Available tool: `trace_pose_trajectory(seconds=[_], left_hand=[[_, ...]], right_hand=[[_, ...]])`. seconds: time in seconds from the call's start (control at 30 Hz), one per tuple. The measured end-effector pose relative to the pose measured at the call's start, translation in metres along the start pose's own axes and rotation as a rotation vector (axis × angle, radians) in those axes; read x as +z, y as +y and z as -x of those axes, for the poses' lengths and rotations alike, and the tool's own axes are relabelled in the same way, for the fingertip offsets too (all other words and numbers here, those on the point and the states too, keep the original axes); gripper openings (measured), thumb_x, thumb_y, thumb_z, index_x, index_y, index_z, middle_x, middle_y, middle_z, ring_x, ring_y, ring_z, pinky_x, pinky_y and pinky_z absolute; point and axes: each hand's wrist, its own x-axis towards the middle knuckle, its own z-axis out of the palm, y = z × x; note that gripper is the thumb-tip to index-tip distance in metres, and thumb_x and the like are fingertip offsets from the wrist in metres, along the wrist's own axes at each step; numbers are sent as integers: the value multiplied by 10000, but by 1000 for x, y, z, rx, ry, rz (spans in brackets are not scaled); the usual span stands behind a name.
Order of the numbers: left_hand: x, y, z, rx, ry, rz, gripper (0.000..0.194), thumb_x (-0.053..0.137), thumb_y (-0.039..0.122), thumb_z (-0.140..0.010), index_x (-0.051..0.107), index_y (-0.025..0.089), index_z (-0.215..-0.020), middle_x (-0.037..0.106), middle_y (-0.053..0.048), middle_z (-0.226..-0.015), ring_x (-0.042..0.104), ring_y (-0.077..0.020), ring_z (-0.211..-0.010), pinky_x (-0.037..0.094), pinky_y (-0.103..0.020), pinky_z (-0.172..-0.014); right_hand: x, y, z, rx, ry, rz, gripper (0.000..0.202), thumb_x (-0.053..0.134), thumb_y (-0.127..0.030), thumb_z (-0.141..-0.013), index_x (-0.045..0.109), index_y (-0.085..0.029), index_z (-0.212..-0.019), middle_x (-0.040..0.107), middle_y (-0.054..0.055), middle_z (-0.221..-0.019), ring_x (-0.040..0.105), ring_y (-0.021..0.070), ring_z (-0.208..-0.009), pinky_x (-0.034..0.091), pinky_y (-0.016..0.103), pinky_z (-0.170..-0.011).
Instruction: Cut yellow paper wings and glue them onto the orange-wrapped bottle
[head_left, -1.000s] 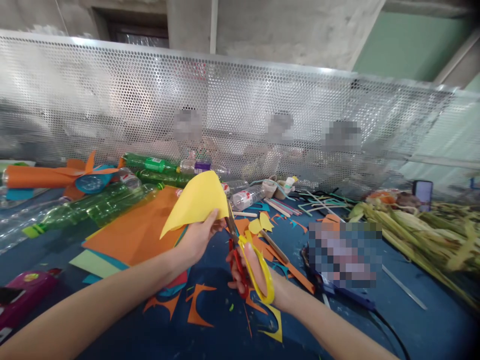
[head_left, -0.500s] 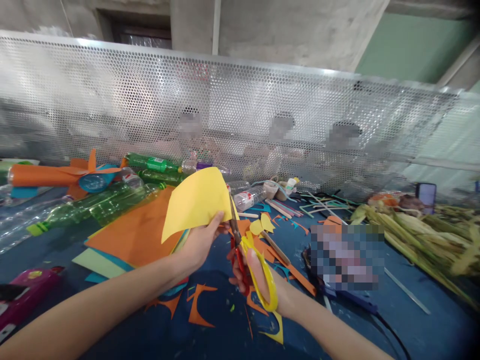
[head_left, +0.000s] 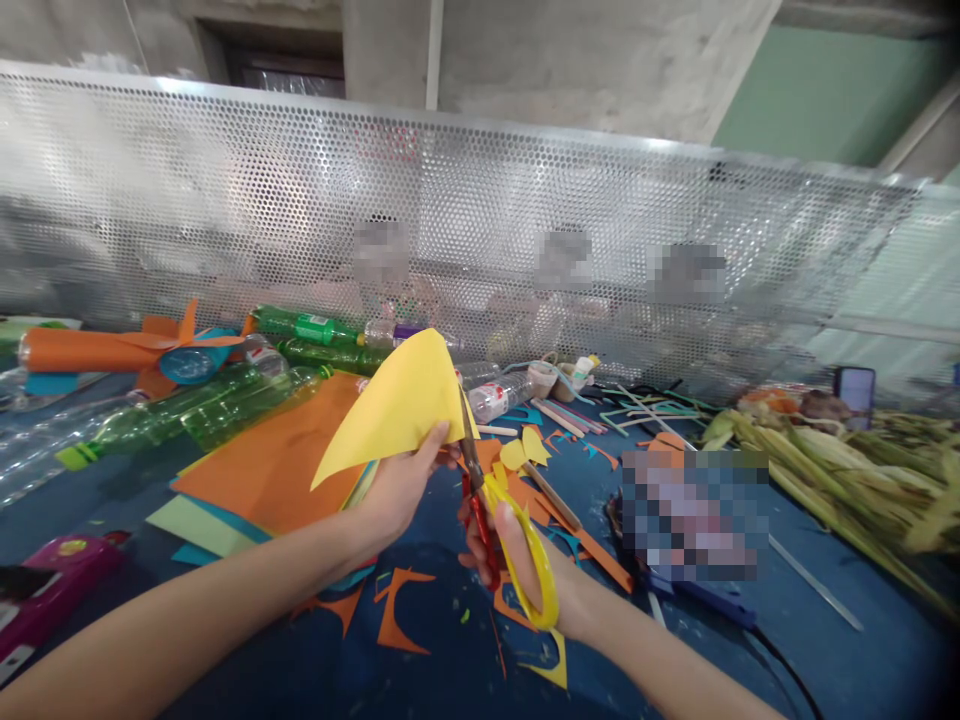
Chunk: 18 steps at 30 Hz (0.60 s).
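A curved sheet of yellow paper (head_left: pixel 401 405) is pinched at its lower right edge by my left hand (head_left: pixel 401 490). My right hand (head_left: pixel 514 555) grips scissors (head_left: pixel 534 560) with yellow and red handles, thumb through the yellow loop. The scissor blades point up and away, at the right edge of the paper. Below and beyond my left forearm lies a stack of coloured sheets with an orange sheet (head_left: pixel 270 465) on top. Orange paper scraps (head_left: pixel 401 615) lie on the blue table below my hands.
Green bottles (head_left: pixel 172 405) and an orange bottle craft (head_left: pixel 90 350) lie at left, near a magenta tool (head_left: pixel 64 580). A perforated metal screen (head_left: pixel 465 220) stands behind. At right are a blue tool with a cable (head_left: pixel 697 597), corn husks (head_left: pixel 832 470) and a phone (head_left: pixel 855 390).
The yellow sheet has bent more, its top now more pointed and its lower left corner further left and down. Both hands have stayed almost in place.
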Motion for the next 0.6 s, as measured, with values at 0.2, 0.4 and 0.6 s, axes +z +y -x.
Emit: trace_pose_trajectory(seconds=[0.2,0.4,0.6], left_hand=[[0,-1,0,2,-22,-3,138,645,331,-742,643,206,-685,651,-36,-692,585,-188,-654,445,-282,-652],[1,2,2,12,-26,-7,153,646,342,-744,641,206,-675,649,-43,-692,585,-188,-651,446,-279,-639],[0,1,2,22,-38,-4,153,640,341,-750,640,203,-684,635,-37,-695,564,-182,-644,445,-270,-630]], right_hand=[[3,10,-3,-56,28,-29,489,314,-679,-816,435,-209,-761,387,-55,-608,384,82,-463,489,358,-718],[7,21,-8,-78,79,-54,548,361,-748,-737,407,-205,-690,371,-72,-543,375,69,-396,500,321,-574],[6,24,-8,-43,98,-64,593,357,-787,-696,423,-199,-729,387,-69,-549,384,65,-378,453,267,-469]])
